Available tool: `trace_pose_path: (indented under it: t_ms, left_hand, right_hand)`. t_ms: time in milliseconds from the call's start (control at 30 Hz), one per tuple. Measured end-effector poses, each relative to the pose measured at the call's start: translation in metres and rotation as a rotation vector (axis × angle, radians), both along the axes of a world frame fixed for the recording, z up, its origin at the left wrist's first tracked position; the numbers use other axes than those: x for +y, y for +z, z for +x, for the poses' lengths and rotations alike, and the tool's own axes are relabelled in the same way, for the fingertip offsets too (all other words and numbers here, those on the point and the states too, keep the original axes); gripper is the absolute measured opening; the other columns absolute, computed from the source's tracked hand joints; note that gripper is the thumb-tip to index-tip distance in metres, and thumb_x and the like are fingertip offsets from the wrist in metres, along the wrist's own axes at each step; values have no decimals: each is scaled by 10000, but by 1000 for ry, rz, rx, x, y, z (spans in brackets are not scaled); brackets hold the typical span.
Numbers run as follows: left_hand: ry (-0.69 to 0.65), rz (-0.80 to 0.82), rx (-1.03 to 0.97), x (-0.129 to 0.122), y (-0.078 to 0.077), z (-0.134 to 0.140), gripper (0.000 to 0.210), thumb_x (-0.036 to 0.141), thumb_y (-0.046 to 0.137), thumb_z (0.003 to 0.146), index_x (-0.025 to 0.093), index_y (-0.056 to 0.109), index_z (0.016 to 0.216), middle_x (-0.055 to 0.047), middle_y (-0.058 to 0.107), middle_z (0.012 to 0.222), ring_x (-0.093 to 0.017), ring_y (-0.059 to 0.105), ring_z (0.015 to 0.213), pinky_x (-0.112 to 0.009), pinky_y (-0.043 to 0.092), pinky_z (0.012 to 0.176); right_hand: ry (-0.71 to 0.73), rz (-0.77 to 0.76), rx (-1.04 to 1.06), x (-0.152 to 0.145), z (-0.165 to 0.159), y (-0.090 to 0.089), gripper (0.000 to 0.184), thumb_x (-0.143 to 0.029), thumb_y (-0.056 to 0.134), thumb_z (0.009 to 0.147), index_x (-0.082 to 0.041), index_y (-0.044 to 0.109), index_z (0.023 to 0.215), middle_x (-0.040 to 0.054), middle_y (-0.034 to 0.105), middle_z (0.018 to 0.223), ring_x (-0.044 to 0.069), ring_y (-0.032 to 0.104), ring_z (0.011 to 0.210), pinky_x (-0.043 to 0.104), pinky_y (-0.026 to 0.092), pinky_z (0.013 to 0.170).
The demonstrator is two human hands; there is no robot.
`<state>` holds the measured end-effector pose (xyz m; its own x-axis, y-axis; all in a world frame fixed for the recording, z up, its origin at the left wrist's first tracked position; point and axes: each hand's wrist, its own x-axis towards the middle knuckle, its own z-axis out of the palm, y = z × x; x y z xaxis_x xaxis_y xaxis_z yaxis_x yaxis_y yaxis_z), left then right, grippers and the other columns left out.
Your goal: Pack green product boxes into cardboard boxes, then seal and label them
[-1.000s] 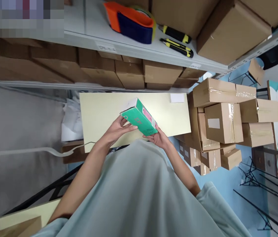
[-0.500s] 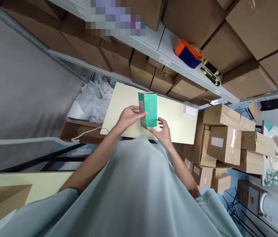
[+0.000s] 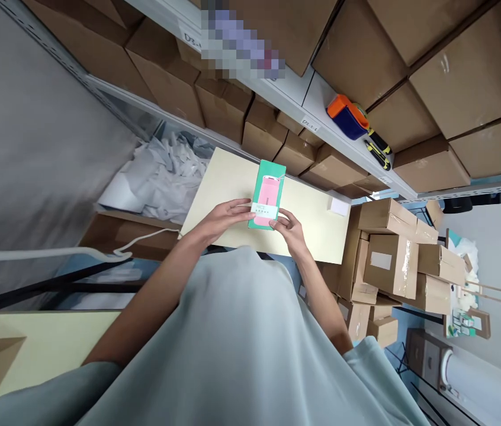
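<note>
A small green box [image 3: 257,188] with a pink item printed on its face is held up over the pale yellow table [image 3: 228,177]. My left hand [image 3: 228,218] grips its lower left side, thumb across the front and fingers behind. At the lower right edge, my right hand [image 3: 291,231] holds the box too, with thumb and fingertips against it. The printed side faces me, and the box's back is hidden.
A small white box [image 3: 338,206] lies at the table's right end. Crumpled white paper [image 3: 166,177] fills a carton on the left. Cardboard boxes [image 3: 390,263] are stacked at right. A shelf above bears cartons, a utility knife [image 3: 377,155] and an orange-and-blue tape dispenser [image 3: 347,117].
The green box has been turned, so its pink-printed face now shows instead of the plain green side. My right hand has closed onto its edge. The view has shifted slightly.
</note>
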<state>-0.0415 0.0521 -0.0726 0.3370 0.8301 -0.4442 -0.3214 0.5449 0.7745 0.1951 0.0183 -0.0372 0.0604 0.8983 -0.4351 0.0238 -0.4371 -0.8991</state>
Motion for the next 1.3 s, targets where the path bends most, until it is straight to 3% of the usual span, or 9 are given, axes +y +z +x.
trace_pose_path:
  t_ms: [133,300,433,600,667,800,967,1167,1300]
  left_hand:
    - [53,-22,23,-5,-4,-3,920,630,1087,449,180,816,1204,-181,825,1338,-405,709,1391,-535,531,1240]
    - [174,-33,170,0,-9,-3,992,535,1095,401,160,779,1263,-166,844,1259,-394,756,1301,-516,601,1154]
    - [170,69,392,-2,-4,2,972,524,1034,525,146,749,1373,-158,825,1319,-392,767,1269,-489,611,1119]
    - [150,351,672,-14,3,-8,774,578,985,647,242,800,1319,-110,810,1363,-416,690,1377,-517,511,1239]
    - [149,371,589,-17,-3,-20,799,630,979,652,252,791,1330,-110,790,1423,-394,670,1416,-507,485,1269]
    - [95,62,240,-16,-22,-48,905,723,984,586,209,797,1307,-167,786,1440,-387,691,1420,-502,503,1260]
    - [-83,13,-1,-17,-30,-65,703,719,1005,550,243,885,1053,-135,861,1261,-411,699,1407,-517,455,1305]
    - [-53,2,27,-15,-34,-66,705,697,1014,493,244,884,1016,-115,881,1159,-410,765,1267,-529,550,1205]
    - [44,44,263,-12,-33,-59,765,728,985,453,237,833,1020,-131,853,1171,-418,758,1231,-548,553,1177]
  right_hand:
    - [4,-20,-8,-6,-10,-3,766,-527,1035,679,-233,725,1315,96,854,1206,264,814,1089,457,659,1051]
    - [-92,73,-157,3,-22,-3,820,-572,1033,686,-219,714,1354,158,781,1400,304,796,1230,463,666,1088]
    - [-90,120,-305,17,-41,-2,854,-545,1041,699,-246,676,1411,132,806,1321,293,819,1164,455,690,1035]
    - [-129,103,-490,23,-65,-9,802,-494,1024,704,-302,636,1379,77,820,1264,270,827,1097,440,697,975]
    - [-147,71,-388,23,-69,-12,737,-497,992,730,-284,629,1334,76,830,1218,256,831,1030,419,706,911]
    - [-112,22,-124,22,-71,-11,687,-511,975,734,-242,643,1271,71,845,1092,241,821,1005,390,703,868]
    - [-40,1,-100,19,-75,-6,704,-477,1010,681,-250,680,1260,70,852,1123,227,815,1014,357,684,868]
    - [2,-7,-155,21,-82,-6,708,-509,987,707,-252,679,1291,86,840,1194,245,802,1088,377,670,939]
    - [-79,103,-346,26,-98,-10,847,-507,998,682,-252,632,1402,141,758,1397,281,769,1193,400,673,955]
